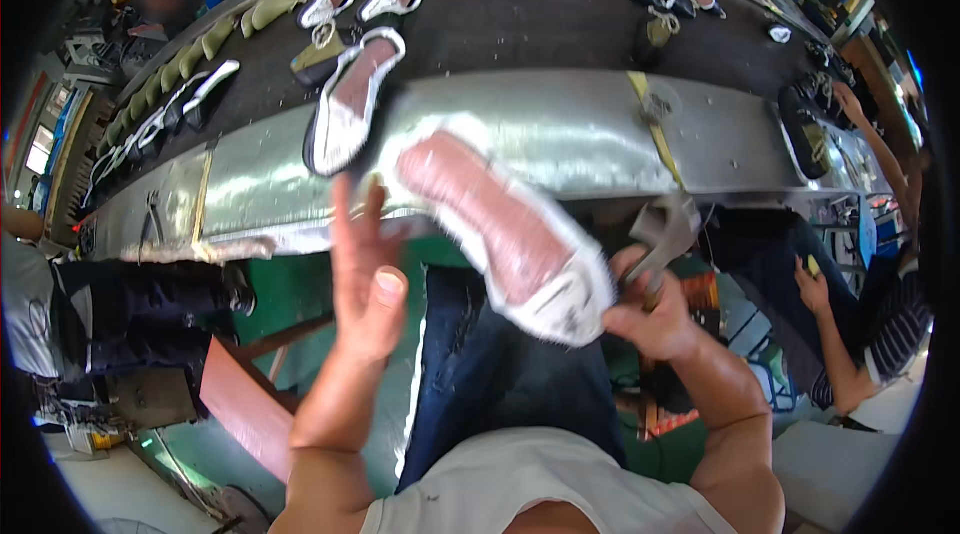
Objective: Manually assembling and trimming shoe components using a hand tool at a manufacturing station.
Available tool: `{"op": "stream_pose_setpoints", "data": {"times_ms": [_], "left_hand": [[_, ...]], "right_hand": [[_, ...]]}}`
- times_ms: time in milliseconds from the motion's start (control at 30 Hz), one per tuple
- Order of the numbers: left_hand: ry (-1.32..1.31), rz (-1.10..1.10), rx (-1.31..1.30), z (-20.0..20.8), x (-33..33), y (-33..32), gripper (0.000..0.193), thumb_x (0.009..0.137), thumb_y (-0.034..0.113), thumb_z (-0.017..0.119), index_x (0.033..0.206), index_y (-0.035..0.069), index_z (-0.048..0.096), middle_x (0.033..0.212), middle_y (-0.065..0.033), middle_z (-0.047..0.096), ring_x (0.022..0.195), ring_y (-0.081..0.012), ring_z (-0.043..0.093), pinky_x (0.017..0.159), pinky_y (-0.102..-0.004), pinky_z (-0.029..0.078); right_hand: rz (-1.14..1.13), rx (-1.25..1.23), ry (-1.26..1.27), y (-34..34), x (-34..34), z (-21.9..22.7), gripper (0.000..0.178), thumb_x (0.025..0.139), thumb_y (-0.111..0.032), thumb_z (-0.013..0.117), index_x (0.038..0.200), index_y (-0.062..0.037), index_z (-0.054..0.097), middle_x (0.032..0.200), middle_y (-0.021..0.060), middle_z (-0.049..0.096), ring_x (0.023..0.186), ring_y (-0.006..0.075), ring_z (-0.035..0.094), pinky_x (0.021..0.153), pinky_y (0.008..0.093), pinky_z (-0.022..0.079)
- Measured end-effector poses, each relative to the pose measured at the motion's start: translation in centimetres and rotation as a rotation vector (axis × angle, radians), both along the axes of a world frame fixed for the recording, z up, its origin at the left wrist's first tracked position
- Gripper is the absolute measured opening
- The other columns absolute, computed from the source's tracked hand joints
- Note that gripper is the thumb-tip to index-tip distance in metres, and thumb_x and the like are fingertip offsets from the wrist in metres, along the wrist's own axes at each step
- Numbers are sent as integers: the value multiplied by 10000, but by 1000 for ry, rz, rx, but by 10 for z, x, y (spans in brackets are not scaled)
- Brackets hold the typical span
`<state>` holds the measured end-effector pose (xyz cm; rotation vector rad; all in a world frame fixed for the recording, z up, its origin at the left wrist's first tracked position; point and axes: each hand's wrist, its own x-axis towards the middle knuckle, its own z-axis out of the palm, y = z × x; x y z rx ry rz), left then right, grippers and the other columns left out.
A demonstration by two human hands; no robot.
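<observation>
My right hand (655, 309) is closed around metal pincers (668, 229), and its thumb and fingers also grip one end of a shoe upper on a last (495, 219). That shoe is bottom up: a pink insole with a white gathered edge around it, slightly smeared by motion. My left hand (365, 274) is open beside it, fingers spread and pointing up, holding nothing. Just beyond the left fingertips, another white-edged shoe (350, 104) rests bottom up across the metal ledge (500, 99) and the dark belt.
On the dark belt (490, 24) are several shoes, with a row of olive ones (180, 64) at the left. A pair of pliers (152, 219) hangs at the ledge's left. Co-workers sit on both sides; one's arm (835, 334) is at the right. A pink board (245, 404) stands lower left.
</observation>
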<state>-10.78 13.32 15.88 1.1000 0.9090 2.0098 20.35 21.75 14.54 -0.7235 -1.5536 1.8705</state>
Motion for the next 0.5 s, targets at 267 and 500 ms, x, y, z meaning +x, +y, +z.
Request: {"op": "stream_pose_setpoints", "data": {"times_ms": [267,500], "left_hand": [[84,-128,-399,-124,97,-56,497,979,103,661,1442,49,489,1224,-66,628,1130,-169,600,1001,-305,479],[565,-493,-621,-142,87,-59,742,838,222,806,1488,69,482,1421,-159,518,1332,-252,491,1128,-352,370]], "right_hand": [[90,101,-601,-124,42,-78,647,758,-308,892,1202,-16,524,1064,122,697,1001,235,692,876,373,540],[-80,422,-486,-93,3,-108,607,801,-293,827,1231,-15,501,1055,206,675,992,346,685,855,424,519]]}}
